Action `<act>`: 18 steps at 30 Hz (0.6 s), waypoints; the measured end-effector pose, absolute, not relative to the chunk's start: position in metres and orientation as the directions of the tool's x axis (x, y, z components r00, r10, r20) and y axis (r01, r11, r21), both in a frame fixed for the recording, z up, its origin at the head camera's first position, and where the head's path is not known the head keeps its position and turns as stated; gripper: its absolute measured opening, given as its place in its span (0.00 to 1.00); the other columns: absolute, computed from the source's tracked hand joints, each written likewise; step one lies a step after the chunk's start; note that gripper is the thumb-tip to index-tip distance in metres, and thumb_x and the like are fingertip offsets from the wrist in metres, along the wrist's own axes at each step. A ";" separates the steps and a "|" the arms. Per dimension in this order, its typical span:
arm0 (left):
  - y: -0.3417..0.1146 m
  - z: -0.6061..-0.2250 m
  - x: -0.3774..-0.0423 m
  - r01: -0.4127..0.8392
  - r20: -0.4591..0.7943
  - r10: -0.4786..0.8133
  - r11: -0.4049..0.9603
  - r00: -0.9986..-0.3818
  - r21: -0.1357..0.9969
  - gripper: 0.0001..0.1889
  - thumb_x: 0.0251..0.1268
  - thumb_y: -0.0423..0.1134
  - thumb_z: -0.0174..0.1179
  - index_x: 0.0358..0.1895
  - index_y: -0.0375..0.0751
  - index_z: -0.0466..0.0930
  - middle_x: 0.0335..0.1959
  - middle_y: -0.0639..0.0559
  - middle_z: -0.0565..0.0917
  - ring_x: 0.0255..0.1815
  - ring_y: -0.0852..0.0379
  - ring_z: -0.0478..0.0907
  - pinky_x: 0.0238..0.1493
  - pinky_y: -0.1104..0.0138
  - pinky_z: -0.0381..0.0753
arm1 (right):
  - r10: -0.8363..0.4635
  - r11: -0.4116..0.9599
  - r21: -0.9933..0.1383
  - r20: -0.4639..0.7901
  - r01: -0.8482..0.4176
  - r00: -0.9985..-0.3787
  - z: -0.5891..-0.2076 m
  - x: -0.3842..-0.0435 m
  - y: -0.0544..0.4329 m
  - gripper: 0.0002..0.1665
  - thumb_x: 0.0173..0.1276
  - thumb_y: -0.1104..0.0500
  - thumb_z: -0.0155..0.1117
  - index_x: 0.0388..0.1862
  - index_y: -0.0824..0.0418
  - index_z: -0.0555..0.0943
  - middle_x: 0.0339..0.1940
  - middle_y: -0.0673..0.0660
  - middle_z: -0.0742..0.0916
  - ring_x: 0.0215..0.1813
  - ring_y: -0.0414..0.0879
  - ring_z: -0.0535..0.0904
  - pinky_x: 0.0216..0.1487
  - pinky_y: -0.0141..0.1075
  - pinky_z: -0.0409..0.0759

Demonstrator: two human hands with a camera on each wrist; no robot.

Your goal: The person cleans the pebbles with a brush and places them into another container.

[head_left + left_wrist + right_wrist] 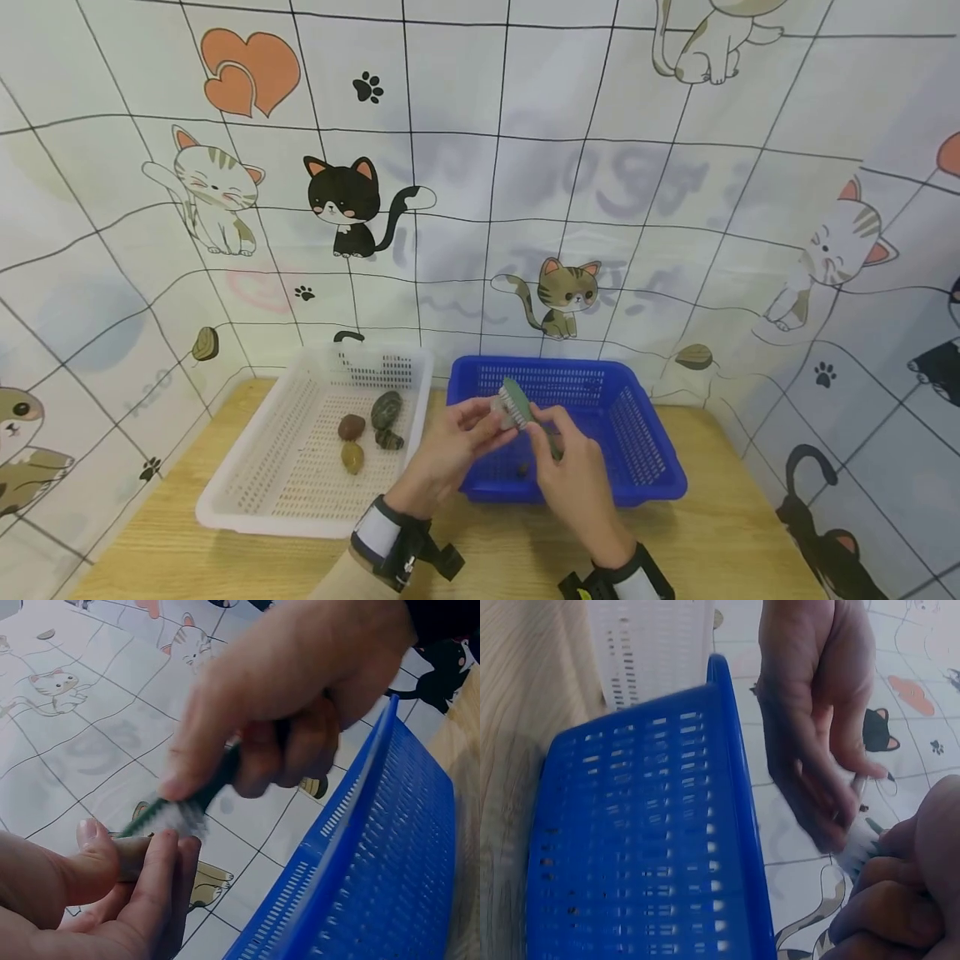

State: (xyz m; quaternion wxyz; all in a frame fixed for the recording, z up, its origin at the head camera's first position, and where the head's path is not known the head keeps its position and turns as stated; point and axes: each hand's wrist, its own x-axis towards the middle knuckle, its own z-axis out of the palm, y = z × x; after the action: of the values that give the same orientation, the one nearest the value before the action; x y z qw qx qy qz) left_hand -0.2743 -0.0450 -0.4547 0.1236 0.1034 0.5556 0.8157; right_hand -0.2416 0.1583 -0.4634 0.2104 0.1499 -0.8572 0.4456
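Over the blue basket (663,467), my left hand (455,446) pinches a small pale stone (132,856) between thumb and fingers. My right hand (576,473) grips a green brush (517,393) with white bristles. The bristles lie against the stone, whose far part they cover. In the left wrist view the right hand and brush are blurred. From the right wrist the brush shows only partly, between the curled fingers. A small dark stone (522,470) lies in the blue basket below the hands.
To the left stands a white basket (247,500) holding a reddish-brown stone (351,427), a yellowish stone (352,457), a dark green-grey stone (386,410) and a banded dark stone (389,439). Both baskets sit on a wooden table (495,550) against a cat-patterned wall covering (465,183).
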 end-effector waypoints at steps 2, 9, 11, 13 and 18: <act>-0.046 -0.452 -0.275 -0.085 0.030 0.306 -0.358 -0.952 0.930 0.23 0.95 0.28 0.54 0.83 0.21 0.71 0.78 0.24 0.78 0.68 0.52 0.90 0.75 0.65 0.92 | -0.059 0.568 -0.703 0.483 -0.427 -0.874 -0.464 -0.244 0.161 0.15 0.94 0.54 0.65 0.68 0.60 0.86 0.59 0.65 0.98 0.13 0.25 0.58 0.12 0.28 0.63; -0.050 -0.448 -0.275 -0.050 0.047 0.241 -0.383 -0.969 0.922 0.25 0.95 0.29 0.55 0.84 0.22 0.70 0.80 0.23 0.75 0.72 0.48 0.88 0.75 0.65 0.91 | -0.055 0.581 -0.706 0.462 -0.404 -0.885 -0.461 -0.242 0.161 0.16 0.93 0.54 0.66 0.70 0.57 0.86 0.26 0.49 0.90 0.13 0.25 0.56 0.13 0.25 0.58; -0.049 -0.449 -0.275 -0.041 0.051 0.220 -0.396 -0.974 0.917 0.25 0.94 0.28 0.55 0.84 0.22 0.70 0.80 0.25 0.76 0.71 0.50 0.88 0.75 0.65 0.91 | -0.065 0.574 -0.704 0.469 -0.417 -0.881 -0.460 -0.240 0.160 0.16 0.93 0.55 0.67 0.71 0.58 0.86 0.21 0.48 0.86 0.13 0.25 0.56 0.13 0.24 0.57; -0.048 -0.450 -0.275 -0.029 0.055 0.204 -0.390 -0.977 0.920 0.24 0.94 0.29 0.56 0.83 0.22 0.71 0.78 0.27 0.79 0.68 0.53 0.89 0.74 0.66 0.92 | -0.084 0.551 -0.708 0.480 -0.442 -0.873 -0.460 -0.239 0.157 0.16 0.92 0.56 0.67 0.71 0.59 0.86 0.27 0.52 0.93 0.13 0.24 0.58 0.12 0.24 0.58; -0.043 -0.453 -0.274 -0.047 0.039 0.237 -0.345 -0.971 0.937 0.24 0.93 0.29 0.58 0.82 0.22 0.73 0.72 0.32 0.85 0.63 0.58 0.90 0.70 0.68 0.94 | -0.121 0.503 -0.701 0.522 -0.506 -0.844 -0.462 -0.238 0.152 0.16 0.93 0.58 0.66 0.70 0.62 0.85 0.41 0.60 0.99 0.13 0.23 0.60 0.11 0.25 0.62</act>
State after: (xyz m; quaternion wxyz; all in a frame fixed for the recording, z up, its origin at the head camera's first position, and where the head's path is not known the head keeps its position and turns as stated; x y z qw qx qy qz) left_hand -0.2739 -0.0434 -0.4533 0.0872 0.0841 0.5656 0.8158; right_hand -0.2380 0.1524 -0.4623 0.2082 0.1861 -0.8416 0.4624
